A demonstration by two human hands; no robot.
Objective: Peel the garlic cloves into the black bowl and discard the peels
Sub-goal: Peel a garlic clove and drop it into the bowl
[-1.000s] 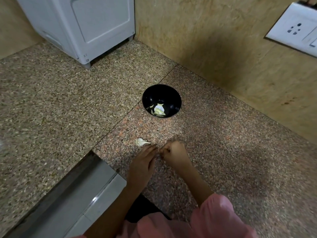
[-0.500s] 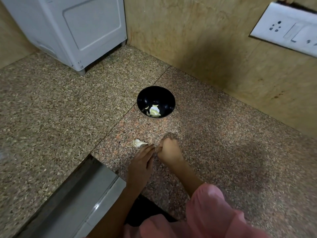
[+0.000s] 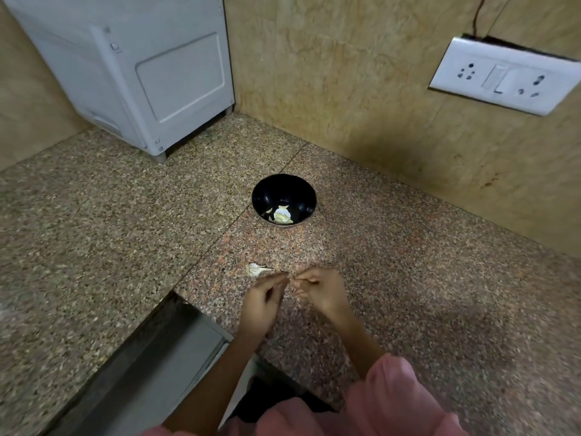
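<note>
Granite counter [image 3: 94, 247] fills most of the view. A diagonal seam runs from the wall corner down to the inner corner of a notch in the counter's front edge at lower left, with greyer slab left of it and redder slab right. A grey steel strip [image 3: 141, 366] runs along the notch edge. Tan stone wall [image 3: 345, 89] bounds the counter at the back and right. White appliance [image 3: 141, 67] stands on a short foot in the back left corner, its right side close to the wall. A small mark near its upper edge is too small to read. White socket plate [image 3: 503, 77] sits high on the right wall with a dark cable rising above it; no legible lettering. Pink sleeve [image 3: 393, 391] covers the right upper arm at the bottom edge. Left hand [image 3: 262, 305] and right hand [image 3: 320, 291] hover low over the red slab, just right of the notch, fingertips meeting. Right fingers are curled in, left fingers drawn to the thumb. Both are motion-blurred, so I cannot tell whether they clamp anything. Black bowl [image 3: 284, 190] stands just right of the seam, beyond the hands and well apart from them. It is well apart from wall and appliance too, with granite showing all round it. A pale garlic piece [image 3: 256, 269] lies on the counter just left of the left fingertips. More pale garlic pieces [image 3: 282, 214] lie in the bowl's bottom.
</note>
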